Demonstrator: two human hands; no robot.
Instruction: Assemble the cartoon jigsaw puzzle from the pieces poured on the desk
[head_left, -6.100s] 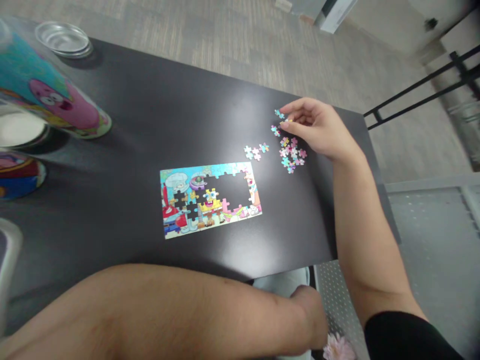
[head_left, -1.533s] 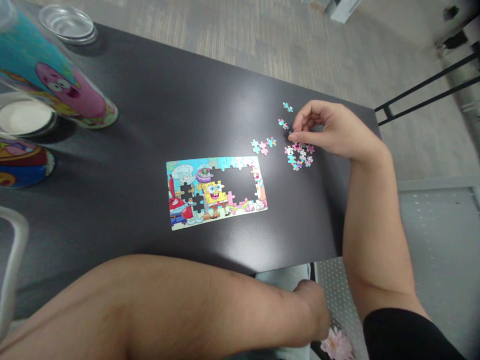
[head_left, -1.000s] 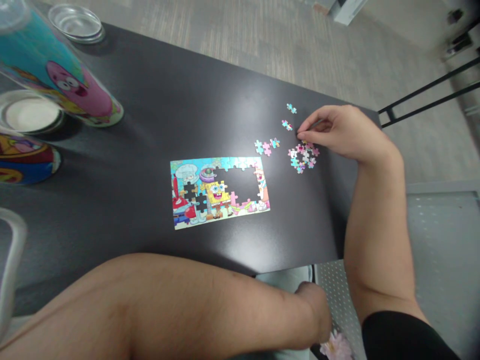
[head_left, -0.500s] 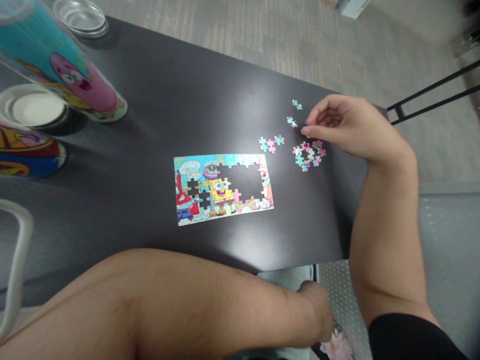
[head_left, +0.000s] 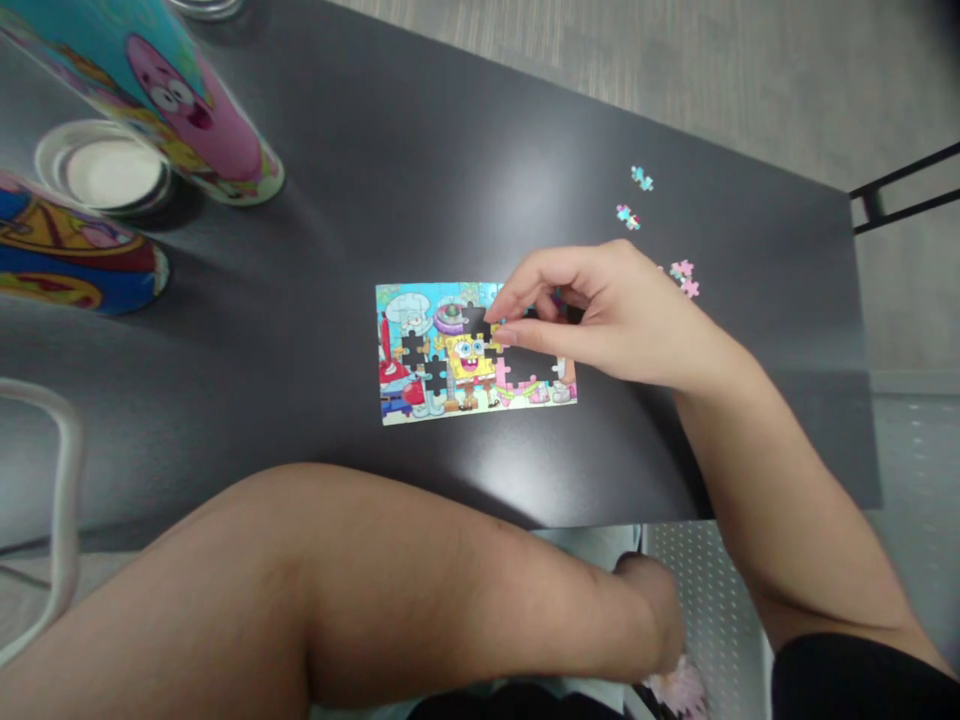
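A partly filled cartoon jigsaw puzzle (head_left: pixel 410 395) lies flat on the dark table, with several dark gaps in its picture. Over its upper right part is my right hand (head_left: pixel 592 310), thumb and forefinger pinched on a small yellowish puzzle piece (head_left: pixel 496 334) that the fingertips mostly cover. This hand hides the puzzle's top right portion. Loose pieces (head_left: pixel 684 277) show just beyond the knuckles, partly hidden. Farther back lie two more small groups of pieces, one teal (head_left: pixel 642 179) and one blue and red (head_left: pixel 628 217). My left hand is out of view.
At the left stand a tall cartoon tube (head_left: pixel 210 130), a second printed tube (head_left: pixel 82 250) and a round lid (head_left: pixel 105 170). A bare bent leg (head_left: pixel 420 570) spans the foreground below the table (head_left: pixel 337 200). A white curved bar (head_left: pixel 67 490) rises at the left edge.
My right hand has moved left from the loose pieces to above the puzzle, carrying a piece. The camera view has shifted slightly, and the leg stays bent.
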